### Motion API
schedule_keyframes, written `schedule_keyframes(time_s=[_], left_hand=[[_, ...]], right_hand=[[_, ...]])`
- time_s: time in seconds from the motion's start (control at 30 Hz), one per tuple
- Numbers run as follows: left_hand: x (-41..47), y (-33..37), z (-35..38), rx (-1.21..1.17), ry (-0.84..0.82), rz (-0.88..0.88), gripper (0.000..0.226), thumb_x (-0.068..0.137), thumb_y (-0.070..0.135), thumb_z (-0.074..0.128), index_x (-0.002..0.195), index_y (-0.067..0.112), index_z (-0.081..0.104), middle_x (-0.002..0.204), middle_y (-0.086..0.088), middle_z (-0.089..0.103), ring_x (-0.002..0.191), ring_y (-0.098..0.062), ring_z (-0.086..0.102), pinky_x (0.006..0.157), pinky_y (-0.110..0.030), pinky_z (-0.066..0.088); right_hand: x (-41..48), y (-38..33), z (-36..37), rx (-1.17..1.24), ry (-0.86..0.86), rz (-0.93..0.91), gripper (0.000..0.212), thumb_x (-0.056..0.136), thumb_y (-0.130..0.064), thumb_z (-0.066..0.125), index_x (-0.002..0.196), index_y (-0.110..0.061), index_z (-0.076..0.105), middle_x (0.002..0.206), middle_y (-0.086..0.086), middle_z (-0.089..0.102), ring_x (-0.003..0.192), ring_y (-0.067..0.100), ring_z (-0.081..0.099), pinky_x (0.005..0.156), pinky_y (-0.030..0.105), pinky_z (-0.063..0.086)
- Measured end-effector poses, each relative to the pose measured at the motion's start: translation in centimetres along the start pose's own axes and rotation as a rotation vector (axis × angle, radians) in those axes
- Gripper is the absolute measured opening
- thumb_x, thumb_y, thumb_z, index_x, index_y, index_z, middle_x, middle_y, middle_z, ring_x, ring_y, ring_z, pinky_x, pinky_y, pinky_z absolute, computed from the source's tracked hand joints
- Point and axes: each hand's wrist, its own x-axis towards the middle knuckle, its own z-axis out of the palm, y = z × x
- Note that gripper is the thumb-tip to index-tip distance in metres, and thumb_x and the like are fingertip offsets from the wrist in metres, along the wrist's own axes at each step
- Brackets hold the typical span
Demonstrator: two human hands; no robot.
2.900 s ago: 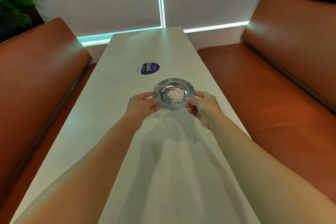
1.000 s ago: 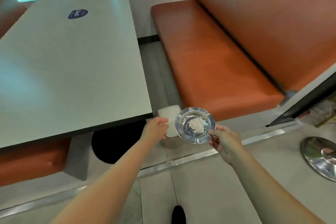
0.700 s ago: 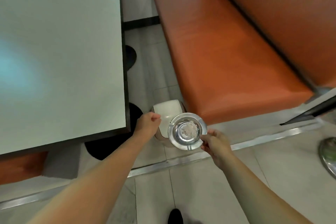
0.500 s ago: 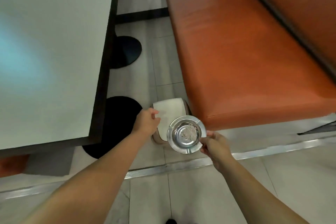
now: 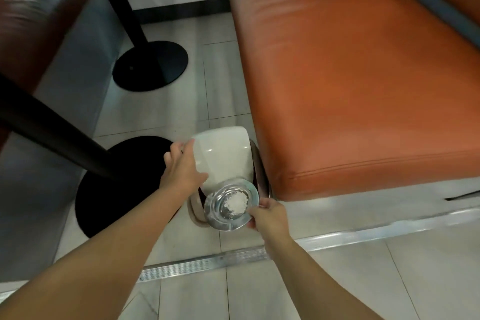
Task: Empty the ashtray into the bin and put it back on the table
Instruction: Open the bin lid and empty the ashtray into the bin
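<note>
Both hands working at the bin.
My left hand (image 5: pixel 183 170) is gripping the white lid (image 5: pixel 222 157); my right hand (image 5: pixel 267 218) is pinching the ashtray (image 5: pixel 231 208) rim, holding it over the bin (image 5: pixel 261 176) between them.

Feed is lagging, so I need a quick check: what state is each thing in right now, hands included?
Ashtray: held level over the bin, white ash still inside.
Bin lid: white, lifted open.
Bin: on the floor beside the bench, opening exposed.
Left hand: holding the lid's edge.
Right hand: gripping the ashtray's rim.
</note>
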Motion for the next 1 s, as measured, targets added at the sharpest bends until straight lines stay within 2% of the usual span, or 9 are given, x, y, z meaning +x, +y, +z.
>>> schedule_keyframes(time_s=[0.13,0.23,0.37,0.43,0.5,0.57,0.77,0.9,1.0], left_hand=[[1.0,0.2,0.7,0.028,0.002,0.048,0.088,0.070,0.022,0.071,0.141,0.025,0.019,0.147,-0.005,0.019,0.127,-0.029,0.024,0.099,-0.043,0.038],[1.6,0.2,0.7,-0.008,0.049,0.066,0.085,0.072,0.021,0.068,0.141,0.028,0.019,0.142,-0.006,0.028,0.127,-0.028,0.027,0.095,-0.044,0.040],[1.9,-0.6,0.9,-0.102,0.082,0.111,0.083,0.071,0.019,0.068,0.140,0.030,0.022,0.135,-0.009,0.037,0.127,-0.028,0.031,0.096,-0.047,0.039],[1.9,-1.1,1.0,-0.163,0.084,0.151,0.085,0.071,0.017,0.069,0.140,0.030,0.023,0.135,-0.008,0.038,0.128,-0.027,0.032,0.099,-0.046,0.037],[1.7,-1.5,1.2,-0.218,0.094,0.198,0.085,0.070,0.015,0.070,0.140,0.030,0.024,0.137,-0.008,0.038,0.129,-0.027,0.034,0.101,-0.044,0.035],[1.5,-1.9,1.4,-0.247,0.109,0.241,0.085,0.071,0.013,0.070,0.140,0.030,0.023,0.139,-0.006,0.038,0.128,-0.025,0.036,0.102,-0.042,0.035],[1.3,-3.1,2.0,-0.229,0.123,0.328,0.082,0.076,0.016,0.067,0.142,0.030,0.020,0.138,-0.004,0.037,0.125,-0.021,0.037,0.101,-0.035,0.036],[1.6,-3.5,2.1,-0.191,0.127,0.348,0.083,0.077,0.016,0.066,0.143,0.031,0.018,0.136,-0.003,0.037,0.123,-0.020,0.037,0.101,-0.035,0.037],[1.6,-3.5,2.2,-0.193,0.127,0.355,0.084,0.076,0.014,0.067,0.143,0.030,0.018,0.135,-0.003,0.037,0.123,-0.020,0.038,0.102,-0.037,0.037]], right_hand=[[1.6,0.5,0.7,-0.068,0.035,-0.021,0.025,0.079,0.003,0.054,0.103,0.004,0.061,0.061,0.003,0.053,0.046,0.014,0.049,0.038,0.016,0.041],[2.7,0.4,1.4,-0.110,0.032,-0.041,0.025,0.081,0.001,0.054,0.105,-0.001,0.059,0.064,0.002,0.055,0.047,0.013,0.052,0.041,0.018,0.043],[3.9,0.7,2.5,-0.196,0.037,-0.092,0.026,0.081,0.000,0.053,0.106,-0.003,0.058,0.071,0.003,0.059,0.059,0.015,0.059,0.070,0.036,0.058],[4.3,0.9,3.0,-0.323,0.067,-0.152,0.025,0.081,-0.004,0.053,0.106,-0.004,0.057,0.089,0.012,0.065,0.083,0.026,0.065,0.085,0.045,0.054],[4.8,1.0,3.6,-0.424,0.084,-0.205,0.022,0.082,-0.006,0.052,0.104,-0.007,0.057,0.103,0.016,0.066,0.099,0.031,0.062,0.090,0.041,0.052],[5.2,1.0,4.2,-0.520,0.068,-0.244,0.018,0.083,-0.009,0.049,0.101,-0.012,0.054,0.103,0.013,0.067,0.095,0.030,0.064,0.082,0.032,0.050],[6.3,1.2,5.2,-1.121,-0.089,-0.584,0.024,0.084,0.000,0.044,0.106,-0.007,0.050,0.113,0.015,0.054,0.098,0.033,0.054,0.073,0.036,0.041],[7.1,1.9,5.1,-1.321,-0.129,-0.760,0.026,0.087,-0.003,0.042,0.110,-0.008,0.053,0.117,0.016,0.050,0.107,0.034,0.047,0.086,0.044,0.042],[7.2,2.9,5.0,-1.587,-0.244,-0.694,0.034,0.085,-0.003,0.046,0.118,-0.009,0.053,0.121,0.014,0.056,0.112,0.034,0.050,0.091,0.042,0.041]])
